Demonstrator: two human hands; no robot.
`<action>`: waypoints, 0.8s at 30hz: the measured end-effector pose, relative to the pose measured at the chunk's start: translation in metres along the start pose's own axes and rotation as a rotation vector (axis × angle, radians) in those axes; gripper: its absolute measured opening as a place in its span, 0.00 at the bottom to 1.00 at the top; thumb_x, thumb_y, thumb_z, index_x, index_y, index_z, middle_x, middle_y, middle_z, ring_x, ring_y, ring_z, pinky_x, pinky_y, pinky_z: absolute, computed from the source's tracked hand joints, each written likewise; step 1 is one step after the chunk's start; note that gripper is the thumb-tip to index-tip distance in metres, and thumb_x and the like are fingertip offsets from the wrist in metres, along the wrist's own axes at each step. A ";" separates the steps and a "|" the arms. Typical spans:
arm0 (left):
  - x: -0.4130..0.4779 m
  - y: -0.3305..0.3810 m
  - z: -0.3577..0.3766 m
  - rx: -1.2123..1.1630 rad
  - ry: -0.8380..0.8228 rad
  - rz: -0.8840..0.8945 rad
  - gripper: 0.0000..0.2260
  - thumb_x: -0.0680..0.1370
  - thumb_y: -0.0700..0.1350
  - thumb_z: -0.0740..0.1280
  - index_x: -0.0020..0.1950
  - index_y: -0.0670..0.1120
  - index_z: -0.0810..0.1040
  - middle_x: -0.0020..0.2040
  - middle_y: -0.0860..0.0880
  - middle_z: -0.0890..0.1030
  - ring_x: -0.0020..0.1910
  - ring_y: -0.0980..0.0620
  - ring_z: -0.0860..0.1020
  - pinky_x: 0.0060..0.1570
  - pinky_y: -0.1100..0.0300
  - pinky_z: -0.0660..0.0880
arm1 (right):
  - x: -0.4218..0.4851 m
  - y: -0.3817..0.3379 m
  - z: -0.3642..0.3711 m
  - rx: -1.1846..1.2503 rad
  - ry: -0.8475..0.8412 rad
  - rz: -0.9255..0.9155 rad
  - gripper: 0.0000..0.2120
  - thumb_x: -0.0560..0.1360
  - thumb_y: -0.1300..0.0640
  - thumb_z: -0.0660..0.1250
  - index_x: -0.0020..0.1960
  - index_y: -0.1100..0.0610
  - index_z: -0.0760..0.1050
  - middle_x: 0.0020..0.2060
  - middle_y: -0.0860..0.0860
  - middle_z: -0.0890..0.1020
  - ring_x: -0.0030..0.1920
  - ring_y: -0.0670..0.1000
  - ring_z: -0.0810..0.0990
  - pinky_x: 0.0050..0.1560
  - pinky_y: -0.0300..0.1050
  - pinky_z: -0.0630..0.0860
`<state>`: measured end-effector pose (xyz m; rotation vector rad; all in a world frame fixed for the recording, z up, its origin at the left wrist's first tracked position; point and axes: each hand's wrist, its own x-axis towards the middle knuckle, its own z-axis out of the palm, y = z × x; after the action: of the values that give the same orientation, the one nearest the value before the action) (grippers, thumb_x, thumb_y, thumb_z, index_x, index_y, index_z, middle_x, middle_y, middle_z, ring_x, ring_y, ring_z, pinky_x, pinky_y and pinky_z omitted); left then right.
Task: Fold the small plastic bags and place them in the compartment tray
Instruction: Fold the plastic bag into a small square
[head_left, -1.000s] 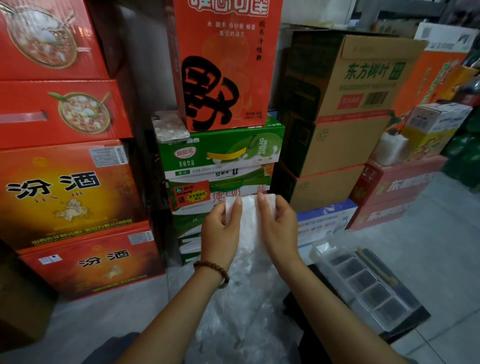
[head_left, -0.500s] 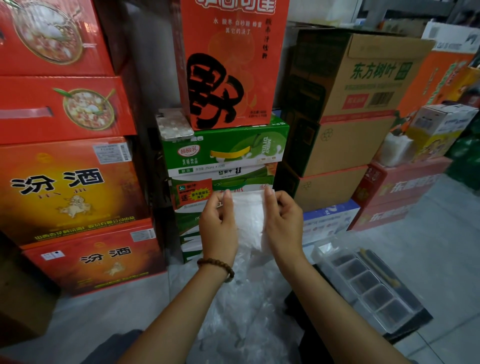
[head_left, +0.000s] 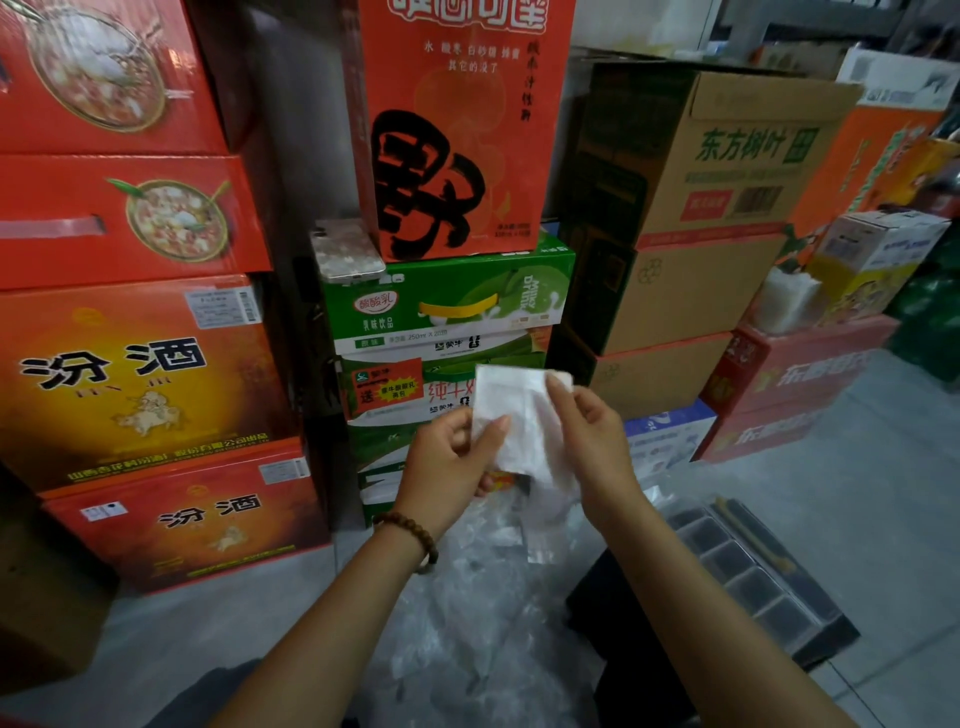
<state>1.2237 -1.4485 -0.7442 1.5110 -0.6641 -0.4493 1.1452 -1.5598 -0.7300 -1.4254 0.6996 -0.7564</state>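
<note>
A small white plastic bag (head_left: 519, 410) is held up in front of me, partly folded, its loose lower end hanging down. My left hand (head_left: 452, 462) pinches its lower left edge between thumb and fingers. My right hand (head_left: 589, 441) pinches its right side near the top. A heap of clear plastic bags (head_left: 488, 613) lies on the floor below my arms. The clear compartment tray (head_left: 748, 571) with several cells sits on the floor at the lower right, on a dark base.
Stacked cartons wall in the space: red boxes (head_left: 135, 374) on the left, green milk boxes (head_left: 447, 306) ahead, brown cartons (head_left: 691, 208) to the right. A phone (head_left: 345, 249) lies on the green box. Grey floor (head_left: 857, 467) stretches to the right.
The bag has been doubled over and turned. My left hand dropped to its lower edge while my right hand shifted right along its side.
</note>
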 end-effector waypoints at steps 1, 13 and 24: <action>0.002 0.000 -0.003 0.000 0.046 0.011 0.03 0.78 0.45 0.67 0.45 0.48 0.78 0.25 0.54 0.77 0.22 0.58 0.72 0.24 0.66 0.71 | -0.002 -0.001 -0.001 0.008 -0.126 0.053 0.09 0.77 0.52 0.68 0.46 0.58 0.80 0.36 0.50 0.84 0.34 0.42 0.81 0.33 0.33 0.74; 0.010 0.002 -0.024 0.039 0.187 0.004 0.09 0.78 0.44 0.66 0.46 0.38 0.77 0.28 0.48 0.76 0.22 0.61 0.73 0.26 0.70 0.72 | -0.016 -0.001 -0.006 0.061 -0.320 0.158 0.05 0.76 0.59 0.69 0.49 0.60 0.82 0.36 0.53 0.85 0.37 0.49 0.83 0.41 0.42 0.81; 0.003 0.000 -0.029 0.510 -0.032 0.489 0.16 0.71 0.64 0.65 0.59 0.68 0.72 0.64 0.69 0.64 0.65 0.70 0.60 0.61 0.79 0.55 | -0.014 -0.008 -0.012 0.281 -0.435 0.296 0.15 0.78 0.56 0.65 0.61 0.62 0.78 0.51 0.59 0.83 0.48 0.53 0.82 0.49 0.43 0.79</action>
<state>1.2451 -1.4283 -0.7419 1.7381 -1.1999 0.0816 1.1269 -1.5560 -0.7232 -1.1433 0.4309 -0.2828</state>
